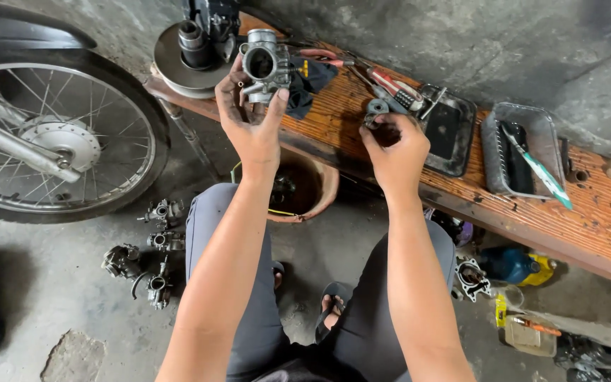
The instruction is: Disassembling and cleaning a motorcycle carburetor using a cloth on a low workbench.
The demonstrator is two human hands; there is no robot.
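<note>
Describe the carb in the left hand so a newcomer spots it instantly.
Start at the wooden bench running across the frame. Near its left end, the left hand holds up a silver carburetor. Unlike the carburetors on the floor, its round open bore faces the camera.

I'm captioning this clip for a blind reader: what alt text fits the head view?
Seen from above, a seated person's left hand holds up a metal carburetor while the right hand pinches a small grey part over a wooden bench. A motorcycle wheel and more carburetors lie to the left.
</note>
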